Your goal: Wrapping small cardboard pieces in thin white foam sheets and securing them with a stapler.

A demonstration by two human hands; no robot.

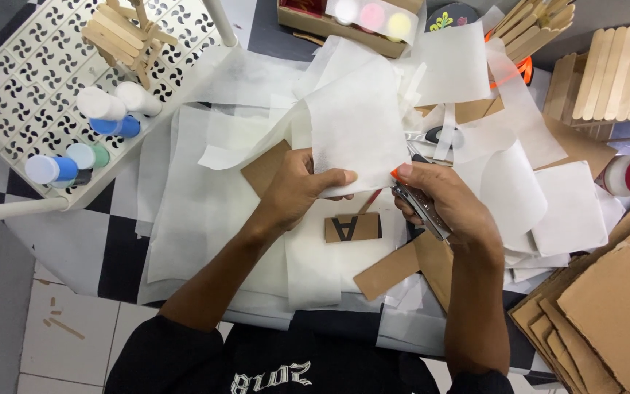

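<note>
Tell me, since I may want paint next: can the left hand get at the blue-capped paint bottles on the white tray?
Probably yes, but not as is: the left hand pinches the white paper sheet. The paint bottles lie uncovered on the perforated tray to its left.

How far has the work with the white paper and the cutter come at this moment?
Done: several cut white sheets lie about, and a cardboard piece bearing a cut letter rests below the hands. In hand: the left hand pinches a white sheet while the right hand grips a utility cutter at its edge. Left: this sheet shows no finished cut yet.
</note>
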